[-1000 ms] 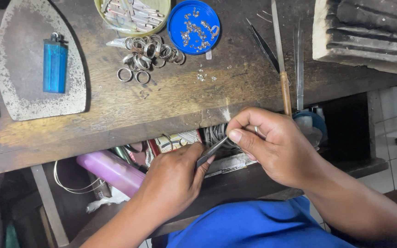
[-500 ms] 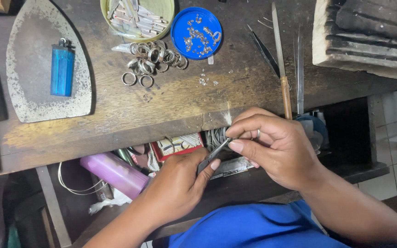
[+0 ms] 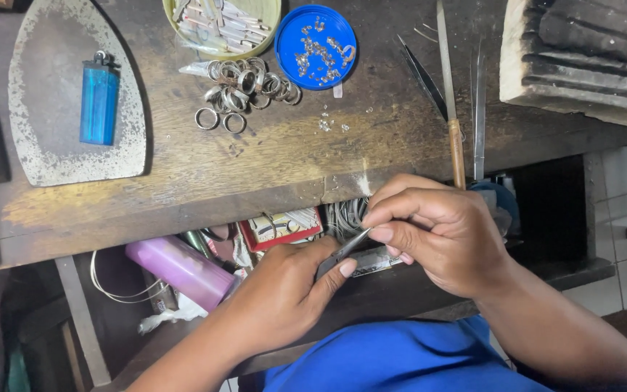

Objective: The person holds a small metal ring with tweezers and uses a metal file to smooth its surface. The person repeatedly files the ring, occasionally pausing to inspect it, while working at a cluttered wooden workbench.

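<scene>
Workbench [image 3: 270, 181]: worn dark wood, spanning the upper half of the view; an open drawer is seen below its front edge.
Ridged block [image 3: 582, 58]: pale and grooved, set at the bench's upper right corner.
Iron-shaped plate [image 3: 45, 145]: grey and speckled, laid flat at the left; a blue lighter [image 3: 99, 105] is rested on it.
Right hand [image 3: 437, 232]: held in front of the bench edge, fingers drawn together and pinched at the upper tip of the metal tool.
Left hand [image 3: 284, 294]: held below the bench edge over the drawer, closed around the lower end of the metal tool, thumb pressed along it.
Purple bottle [image 3: 179, 268]: laid on its side in the drawer, left of the left hand.
Blue lid [image 3: 316, 47]: round, filled with small bright pieces; placed beside a yellow-rimmed dish [image 3: 223, 25].
Rings [image 3: 244, 87]: a silver heap, kept just below the dish.
Metal tool [image 3: 346, 252]: slim and dark, held slantwise between both hands; what is gripped at its tip cannot be told.
</scene>
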